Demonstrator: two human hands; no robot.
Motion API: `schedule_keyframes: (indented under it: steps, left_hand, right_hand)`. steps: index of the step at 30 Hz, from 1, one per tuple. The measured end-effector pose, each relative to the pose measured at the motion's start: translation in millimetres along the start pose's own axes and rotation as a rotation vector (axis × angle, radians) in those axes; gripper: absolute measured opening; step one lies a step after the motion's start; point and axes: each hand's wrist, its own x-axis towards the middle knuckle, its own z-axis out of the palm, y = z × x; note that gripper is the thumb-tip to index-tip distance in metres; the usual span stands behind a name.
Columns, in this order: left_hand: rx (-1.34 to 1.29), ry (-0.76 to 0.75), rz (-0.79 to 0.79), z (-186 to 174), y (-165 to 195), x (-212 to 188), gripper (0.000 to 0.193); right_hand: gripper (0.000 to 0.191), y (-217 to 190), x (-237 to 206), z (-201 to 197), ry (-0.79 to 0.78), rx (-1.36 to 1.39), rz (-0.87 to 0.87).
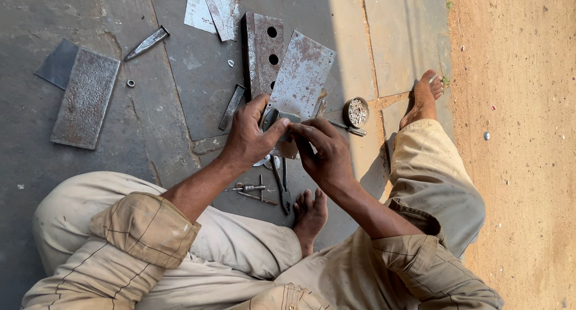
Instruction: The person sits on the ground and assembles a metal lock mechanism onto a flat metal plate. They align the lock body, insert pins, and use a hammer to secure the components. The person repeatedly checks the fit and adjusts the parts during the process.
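Khaki cloth fills the near edge: the person's rolled sleeves and trouser legs, knees spread, one bare foot point(310, 217) tucked in at six o'clock below the hands and the other foot point(425, 97) stretched out at three o'clock toward the sandy ground.

Just beyond the tucked foot, small tools lie on the grey stone floor point(162, 136): dark pliers point(282, 187) and a few thin pins or screws point(252, 190) at seven o'clock from the hands.

Above them both hands meet over a rusty grey metal plate point(300, 79). The left hand point(249, 139) curls its fingers around a small dark metal fitting point(277, 117) at the plate's near end, thumb pressed on top, so it grips the fitting and the plate edge. The right hand point(324, 154) has its fingers bent inward, the fingertips pinching at the same fitting; what lies between them is too small to tell. The plate tilts away from the hands toward twelve o'clock.

Just beside the right hand at two o'clock sits a small round tin point(357, 112) of tiny metal bits. Behind the plate stands a dark bar with round holes point(264, 49). A narrow flat strip point(231, 107) lies at ten o'clock.

Farther out, at ten o'clock, a large rough steel slab point(86, 98) rests on the floor, a pointed chisel-like piece point(147, 43) beyond it, and thin sheet offcuts point(213, 7) at twelve o'clock.
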Motion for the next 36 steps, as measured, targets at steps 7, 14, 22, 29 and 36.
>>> schedule_keyframes:
  steps: [7, 14, 22, 29, 36]
  left_hand:
    - [-0.013, 0.023, -0.004, 0.6, 3.0, 0.0, 0.028]
    - [-0.044, -0.001, -0.066, -0.9, 8.3, 1.8, 0.026]
    - [-0.062, -0.052, -0.076, 2.4, 21.8, 1.9, 0.026]
    - [-0.013, -0.061, -0.119, 9.6, 12.9, -1.4, 0.023]
    - [-0.053, -0.099, -0.133, 14.3, 7.3, -3.6, 0.024]
  right_hand:
    - [0.037, -1.0, -0.4, 0.1, 0.008, -0.032, -0.02]
    - [0.045, -4.4, 2.7, 1.1, 0.006, -0.116, -0.05]
    - [0.028, -1.1, -1.5, -3.5, 0.052, 0.008, 0.117]
    - [0.024, 6.6, -8.2, -3.9, 0.042, 0.074, 0.1]
    - [0.021, 9.7, -14.0, -8.3, 0.012, 0.01, 0.033]
